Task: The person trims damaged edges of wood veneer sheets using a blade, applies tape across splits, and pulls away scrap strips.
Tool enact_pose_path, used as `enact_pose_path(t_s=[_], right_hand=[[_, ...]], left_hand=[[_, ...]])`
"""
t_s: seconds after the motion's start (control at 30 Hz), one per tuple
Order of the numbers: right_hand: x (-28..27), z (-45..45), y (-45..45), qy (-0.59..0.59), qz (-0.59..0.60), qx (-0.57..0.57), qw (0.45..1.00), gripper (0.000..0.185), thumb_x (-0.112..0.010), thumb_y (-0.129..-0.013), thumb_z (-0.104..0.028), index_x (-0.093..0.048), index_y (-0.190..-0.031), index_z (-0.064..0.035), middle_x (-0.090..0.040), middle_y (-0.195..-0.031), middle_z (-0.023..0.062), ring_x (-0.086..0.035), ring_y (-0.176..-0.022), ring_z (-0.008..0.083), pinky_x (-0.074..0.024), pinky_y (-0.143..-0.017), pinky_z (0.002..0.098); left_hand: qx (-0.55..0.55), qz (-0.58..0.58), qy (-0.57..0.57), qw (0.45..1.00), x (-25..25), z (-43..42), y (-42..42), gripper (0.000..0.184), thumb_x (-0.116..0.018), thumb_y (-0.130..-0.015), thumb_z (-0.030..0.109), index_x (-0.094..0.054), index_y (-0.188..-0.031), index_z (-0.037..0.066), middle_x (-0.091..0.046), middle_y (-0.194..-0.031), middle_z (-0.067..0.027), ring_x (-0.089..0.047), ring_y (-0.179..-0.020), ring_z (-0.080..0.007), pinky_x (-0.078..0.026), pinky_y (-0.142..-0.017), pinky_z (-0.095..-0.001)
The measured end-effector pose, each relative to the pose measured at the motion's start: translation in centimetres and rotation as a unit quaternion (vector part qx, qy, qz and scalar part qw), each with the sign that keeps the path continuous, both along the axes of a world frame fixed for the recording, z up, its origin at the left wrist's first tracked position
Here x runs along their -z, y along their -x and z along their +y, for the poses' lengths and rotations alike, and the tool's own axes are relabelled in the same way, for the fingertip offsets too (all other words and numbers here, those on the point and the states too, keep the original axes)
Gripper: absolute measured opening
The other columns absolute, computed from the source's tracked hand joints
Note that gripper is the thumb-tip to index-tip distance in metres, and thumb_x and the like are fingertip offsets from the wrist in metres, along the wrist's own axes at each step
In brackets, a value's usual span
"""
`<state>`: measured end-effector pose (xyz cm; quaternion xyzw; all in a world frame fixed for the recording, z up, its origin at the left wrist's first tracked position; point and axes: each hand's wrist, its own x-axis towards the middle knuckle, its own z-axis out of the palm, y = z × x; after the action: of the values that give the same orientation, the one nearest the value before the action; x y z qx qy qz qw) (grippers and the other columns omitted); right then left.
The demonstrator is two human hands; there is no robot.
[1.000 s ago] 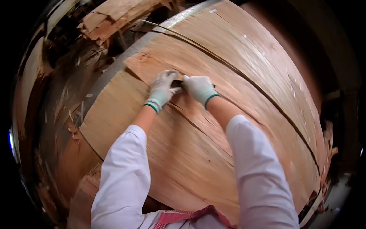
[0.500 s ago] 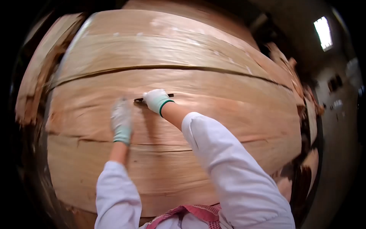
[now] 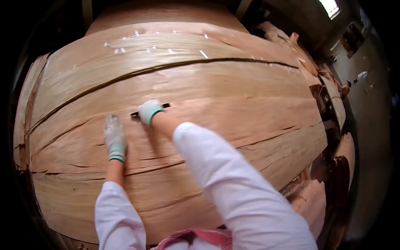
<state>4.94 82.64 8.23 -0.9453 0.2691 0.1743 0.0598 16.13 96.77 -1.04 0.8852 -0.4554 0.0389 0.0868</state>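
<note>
My right hand, in a white glove with a green cuff edge, is wrapped round a slim black tool. Both ends of the tool stick out of the fist; its exact kind is not clear. The fist is just above a pinkish wood veneer sheet. To its left, my left hand lies flat on the veneer in the same kind of glove, fingers pointing away from me. Long cracks run through the veneer around both hands, and a dark gap crosses behind them.
Beyond the gap, a paler veneer sheet carries several small white tape bits. Torn veneer scraps stick out at the right edge of the stack. A grey floor with litter extends to the right.
The view has shifted, so the stack and the window sit differently. My left hand, blurred before, now rests flat on the veneer. My right hand keeps its grip on the black tool.
</note>
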Motion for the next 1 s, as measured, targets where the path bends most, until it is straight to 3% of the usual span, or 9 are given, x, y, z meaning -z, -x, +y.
enact_pose_path(t_s=[0.23, 0.33, 0.43, 0.5, 0.57, 0.67, 0.77, 0.83, 1.0], right_hand=[[0.4, -18.2, 35.8, 0.033, 0.021, 0.065, 0.997, 0.021, -0.046, -0.094, -0.023, -0.059, -0.101, -0.009, -0.067, -0.093, 0.0171, -0.066, -0.087, 0.0356, -0.0518, -0.074, 0.0462], [0.4, -18.2, 37.2, 0.029, 0.027, 0.093, 0.995, 0.021, -0.045, -0.094, -0.023, -0.058, -0.102, -0.0085, -0.067, -0.092, 0.0166, -0.066, -0.087, 0.0352, -0.0515, -0.073, 0.0463], [-0.3, -18.4, 37.0, 0.038, 0.006, 0.093, 0.995, 0.02, -0.05, -0.091, -0.023, -0.062, -0.099, -0.009, -0.068, -0.096, 0.0163, -0.066, -0.091, 0.0339, -0.0528, -0.075, 0.0453], [-0.9, -17.9, 36.1, 0.046, 0.033, 0.1, 0.993, 0.021, -0.05, -0.09, -0.022, -0.066, -0.097, -0.0103, -0.069, -0.097, 0.0157, -0.068, -0.088, 0.0331, -0.0542, -0.074, 0.0445], [-0.3, -17.7, 34.2, 0.041, 0.099, 0.151, 0.983, 0.025, -0.053, -0.089, -0.024, -0.071, -0.105, -0.0158, -0.069, -0.108, 0.0089, -0.067, -0.098, 0.0269, -0.0529, -0.078, 0.0435], [-0.1, -17.8, 33.1, 0.021, 0.146, 0.152, 0.977, 0.029, -0.055, -0.088, -0.025, -0.068, -0.111, -0.0132, -0.068, -0.11, 0.0046, -0.066, -0.099, 0.0239, -0.0513, -0.074, 0.0455], [0.1, -19.6, 35.8, -0.036, 0.085, 0.125, 0.988, 0.029, -0.056, -0.086, -0.022, -0.069, -0.109, -0.011, -0.069, -0.109, 0.0097, -0.067, -0.097, 0.0267, -0.0523, -0.074, 0.0459], [2.9, -22.8, 41.3, -0.038, -0.037, 0.104, 0.993, 0.028, -0.056, -0.085, -0.02, -0.069, -0.107, -0.0095, -0.068, -0.108, 0.0127, -0.067, -0.096, 0.0286, -0.0539, -0.076, 0.0442], [0.9, -37.6, 69.2, -0.002, -0.007, 0.031, 0.999, 0.02, -0.046, -0.093, -0.021, -0.061, -0.1, -0.011, -0.068, -0.092, 0.0163, -0.066, -0.087, 0.0356, -0.0526, -0.072, 0.0461]], left_hand=[[0.005, 0.001, 0.034, 0.999, 0.0, 1.2, 0.4, 0.042, -0.04, -0.098, 0.02, -0.044, -0.137, 0.006, -0.038, -0.146, -0.0122, -0.03, -0.137, -0.0293, -0.023, -0.113, -0.0399], [-0.021, -0.028, 0.003, 0.999, -1.7, 0.6, 2.2, 0.038, -0.041, -0.096, 0.016, -0.05, -0.131, 0.006, -0.042, -0.143, -0.0135, -0.034, -0.135, -0.0302, -0.025, -0.113, -0.0394], [-0.036, 0.103, -0.06, 0.992, -3.9, -6.3, 9.6, 0.039, -0.043, -0.093, 0.012, -0.05, -0.13, 0.006, -0.047, -0.139, -0.0145, -0.038, -0.133, -0.0306, -0.026, -0.113, -0.0393], [0.129, 0.025, 0.155, 0.979, -1.9, -11.9, 21.5, 0.042, -0.044, -0.091, 0.011, -0.047, -0.133, 0.006, -0.049, -0.137, -0.0146, -0.04, -0.132, -0.0301, -0.027, -0.112, -0.0389], [0.165, 0.088, 0.13, 0.974, -4.6, -17.3, 33.4, 0.044, -0.043, -0.091, 0.012, -0.044, -0.135, 0.006, -0.048, -0.138, -0.0145, -0.039, -0.133, -0.0292, -0.028, -0.112, -0.0388], [0.044, 0.25, 0.242, 0.937, -3.1, -22.4, 40.9, 0.045, -0.042, -0.093, 0.015, -0.043, -0.137, 0.006, -0.045, -0.141, -0.0156, -0.037, -0.134, -0.0291, -0.027, -0.112, -0.0396], [0.032, 0.043, 0.145, 0.988, -0.7, -23.5, 42.3, 0.044, -0.041, -0.096, 0.018, -0.043, -0.138, 0.006, -0.042, -0.143, -0.0165, -0.036, -0.135, -0.0293, -0.026, -0.112, -0.0409], [0.032, 0.012, 0.058, 0.998, -1.2, -23.7, 42.5, 0.042, -0.04, -0.097, 0.02, -0.045, -0.137, 0.006, -0.042, -0.144, -0.0153, -0.035, -0.135, -0.0298, -0.025, -0.113, -0.0408], [0.033, -0.025, 0.06, 0.997, -0.1, -24.6, 42.1, 0.04, -0.04, -0.097, 0.018, -0.048, -0.134, 0.006, -0.042, -0.144, -0.0131, -0.035, -0.135, -0.0299, -0.025, -0.112, -0.0407]])
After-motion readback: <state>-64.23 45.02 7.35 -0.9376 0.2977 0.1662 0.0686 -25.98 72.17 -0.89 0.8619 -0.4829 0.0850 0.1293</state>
